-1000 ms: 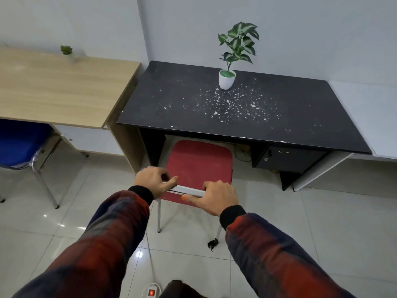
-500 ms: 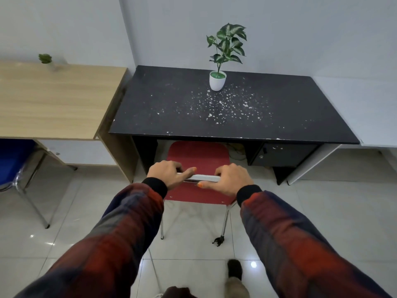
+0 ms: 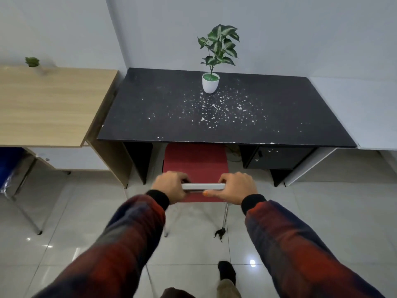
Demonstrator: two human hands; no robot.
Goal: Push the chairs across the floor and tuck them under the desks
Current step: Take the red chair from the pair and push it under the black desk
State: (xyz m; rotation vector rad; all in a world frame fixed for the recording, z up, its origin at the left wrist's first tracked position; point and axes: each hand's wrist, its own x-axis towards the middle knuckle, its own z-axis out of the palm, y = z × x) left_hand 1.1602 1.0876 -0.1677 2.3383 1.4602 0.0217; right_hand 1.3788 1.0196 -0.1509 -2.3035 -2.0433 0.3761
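- 1 white pot (image 3: 210, 83) holding a green plant (image 3: 219, 45) stands at 12 o'clock on the black desk (image 3: 214, 112).
- 2 hands, left hand (image 3: 170, 186) and right hand (image 3: 237, 187), are curled tight around the backrest bar (image 3: 203, 186) of the red chair (image 3: 195, 166), arms outstretched.
- Chair seat lies partly under the desk's front edge.

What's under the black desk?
Under the black desk, the red chair seat goes partly in, beside a black drawer cabinet and some cables. The seat's front end and front legs are hidden by the top.

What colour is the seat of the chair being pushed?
Red, seen in the head view: the chair seat slides under the black desk.
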